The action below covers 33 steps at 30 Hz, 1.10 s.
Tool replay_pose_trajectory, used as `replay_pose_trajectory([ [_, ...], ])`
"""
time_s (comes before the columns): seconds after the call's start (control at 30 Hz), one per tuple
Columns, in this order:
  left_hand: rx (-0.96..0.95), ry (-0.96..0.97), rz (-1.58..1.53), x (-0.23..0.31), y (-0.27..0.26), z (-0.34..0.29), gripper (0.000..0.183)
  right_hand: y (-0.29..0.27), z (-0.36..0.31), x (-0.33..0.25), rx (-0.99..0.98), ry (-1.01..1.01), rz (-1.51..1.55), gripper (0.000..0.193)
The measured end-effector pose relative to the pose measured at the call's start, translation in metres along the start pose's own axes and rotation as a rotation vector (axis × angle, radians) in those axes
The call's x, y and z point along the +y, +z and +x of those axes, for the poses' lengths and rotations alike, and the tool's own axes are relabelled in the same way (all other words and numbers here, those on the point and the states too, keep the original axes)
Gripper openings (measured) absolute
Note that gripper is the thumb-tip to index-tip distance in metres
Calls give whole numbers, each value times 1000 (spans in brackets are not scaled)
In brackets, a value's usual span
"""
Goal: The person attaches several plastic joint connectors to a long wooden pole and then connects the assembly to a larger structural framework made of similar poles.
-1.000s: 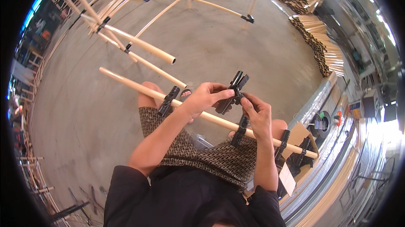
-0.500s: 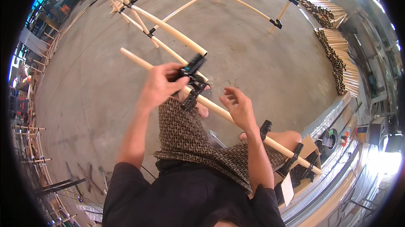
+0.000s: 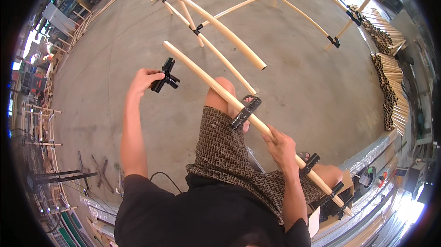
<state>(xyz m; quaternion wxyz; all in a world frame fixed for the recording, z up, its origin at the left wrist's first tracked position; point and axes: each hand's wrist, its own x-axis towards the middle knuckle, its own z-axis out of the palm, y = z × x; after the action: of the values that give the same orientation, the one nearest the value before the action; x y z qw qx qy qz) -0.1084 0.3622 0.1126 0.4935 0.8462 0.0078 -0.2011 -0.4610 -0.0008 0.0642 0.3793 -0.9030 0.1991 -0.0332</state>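
My left hand (image 3: 146, 80) pinches a black pipe connector (image 3: 166, 76) with several stubby arms, held out beyond the far end of a cream-coloured pipe. That long pipe (image 3: 197, 70) lies slantwise over my thighs, its upper end bare. My right hand (image 3: 280, 146) is wrapped round it below the middle. One black pipe joint (image 3: 245, 113) is fitted on the pipe above my right hand. Lower down, other black joints (image 3: 310, 164) sit along it near my right knee.
Ahead stands a frame of cream pipes (image 3: 220, 31) with black joints, its near pipe ends close to my knee. Stacked pipes (image 3: 390, 91) lie at the right. A cardboard box (image 3: 347, 185) with black parts stands beside my right leg. At the left are pipe racks (image 3: 43, 109).
My left hand has carried the black connector away from the pipe, to the left. My right hand, free before, has closed round the pipe. The view has shifted.
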Motion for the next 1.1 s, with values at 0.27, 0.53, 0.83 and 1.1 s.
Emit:
replay_pose_trajectory([
  [0.27, 130, -66, -139, -79, -51, 136, 36, -8, 4, 1, -82, 108, 21, 38],
  [0.53, 191, -65, -65, -83, -22, 184, 36, -17, 17, 12, -188, 119, 250, 39],
  [0.83, -33, -148, -106, -68, -12, 168, 30, -16, 25, 29, -305, 182, 273, 37],
  [1.1, -28, -210, -96, -60, -11, 141, 27, -13, 32, 40, -334, 134, 360, 45],
])
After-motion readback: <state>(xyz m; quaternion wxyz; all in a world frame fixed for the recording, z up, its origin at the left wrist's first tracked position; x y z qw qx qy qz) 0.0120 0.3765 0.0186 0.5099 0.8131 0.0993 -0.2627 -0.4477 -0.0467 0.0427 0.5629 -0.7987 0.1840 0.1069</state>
